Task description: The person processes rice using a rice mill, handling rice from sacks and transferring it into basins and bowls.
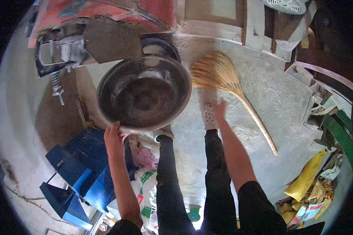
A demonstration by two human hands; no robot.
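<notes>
A wide, dark metal basin [143, 98] is tilted so that its hollow faces me. My left hand [114, 135] is closed on its lower left rim. My right hand [220, 111] is a little blurred, held over the floor beside my spotted shoe; its fingers look apart and nothing shows in them. Just above it lies a straw broom [217, 72], its bristles toward the basin and its handle slanting down to the right. Behind the basin, a second dark round vessel [161, 47] is partly hidden.
At upper left stands a machine with a red body [106, 11] and a metal spring [56, 84]. A blue metal machine [86, 168] is at lower left, beside printed sacks [147, 192]. On the right lie a yellow bag [306, 176] and scraps along the wall. The floor [270, 86] is concrete.
</notes>
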